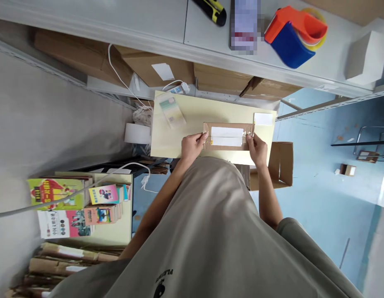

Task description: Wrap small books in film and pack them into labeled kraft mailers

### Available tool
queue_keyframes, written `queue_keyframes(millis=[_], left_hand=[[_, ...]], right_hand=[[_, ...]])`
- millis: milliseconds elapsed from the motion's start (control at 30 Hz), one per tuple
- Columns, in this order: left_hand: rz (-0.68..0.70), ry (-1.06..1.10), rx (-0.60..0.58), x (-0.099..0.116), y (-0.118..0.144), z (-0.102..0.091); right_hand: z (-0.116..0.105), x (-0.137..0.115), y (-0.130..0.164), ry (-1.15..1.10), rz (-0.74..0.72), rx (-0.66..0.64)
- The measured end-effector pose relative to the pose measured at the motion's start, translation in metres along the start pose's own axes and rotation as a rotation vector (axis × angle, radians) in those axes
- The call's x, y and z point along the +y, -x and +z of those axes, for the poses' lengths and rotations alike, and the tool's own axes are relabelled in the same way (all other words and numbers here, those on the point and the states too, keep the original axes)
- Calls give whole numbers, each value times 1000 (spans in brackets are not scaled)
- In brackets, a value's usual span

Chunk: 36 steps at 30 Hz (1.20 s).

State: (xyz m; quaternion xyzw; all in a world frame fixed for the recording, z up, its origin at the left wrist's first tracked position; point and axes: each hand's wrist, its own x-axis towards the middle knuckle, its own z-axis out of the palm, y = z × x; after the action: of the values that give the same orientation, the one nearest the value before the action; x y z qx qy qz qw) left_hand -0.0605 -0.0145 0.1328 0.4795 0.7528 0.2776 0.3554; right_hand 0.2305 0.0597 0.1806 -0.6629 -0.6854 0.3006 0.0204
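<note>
Flat brown cardboard parcel [228,136] with white label, lying near the tabletop's [210,109] front edge. Left hand [193,145] pinching its left end, right hand [257,148] closed on its right end. White slip [263,118] at the far right corner; small pale packet [172,111] toward the far left.

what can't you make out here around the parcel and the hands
Head view only:
- White label on the cardboard parcel: print too small to read.
- Left hand and right hand: fingertips at the parcel ends, grip unclear.
- Card on the shelf: blurred out.
- Small table: near edge hidden by the person's shirt.
</note>
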Motion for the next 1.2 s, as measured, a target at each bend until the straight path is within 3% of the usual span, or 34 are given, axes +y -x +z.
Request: queue_keyframes(millis=[100, 200, 333, 433, 533, 633, 733, 833, 967, 1100, 1200], left_hand=[[59, -5, 13, 20, 4, -2], [116, 3, 94, 34, 10, -16], [161, 120, 152, 31, 7, -36], [157, 245, 118, 10, -3, -35], [69, 262, 122, -11, -10, -12], [-46, 122, 298, -21, -12, 19], [-103, 44, 409, -27, -15, 37], [-108, 58, 413, -43, -23, 36], [-53, 93, 370, -78, -30, 30], [-70, 128, 161, -113, -20, 44], [-166, 76, -35, -136, -8, 55]], right_hand=[[-19, 9, 5, -51, -30, 23], [-26, 9, 12, -201, -93, 105], [-20, 3, 10, -400, -250, 267], [2, 1, -4, -420, -345, 311], [43, -4, -20, -338, -307, 339], [88, -19, -32, -174, -211, 483], [114, -32, -41, -97, -165, 540], [117, -31, -47, -177, -173, 465], [115, -7, -45, -344, -215, 267], [127, 20, -36, -346, -199, 147], [135, 39, -33, -207, -141, -62]])
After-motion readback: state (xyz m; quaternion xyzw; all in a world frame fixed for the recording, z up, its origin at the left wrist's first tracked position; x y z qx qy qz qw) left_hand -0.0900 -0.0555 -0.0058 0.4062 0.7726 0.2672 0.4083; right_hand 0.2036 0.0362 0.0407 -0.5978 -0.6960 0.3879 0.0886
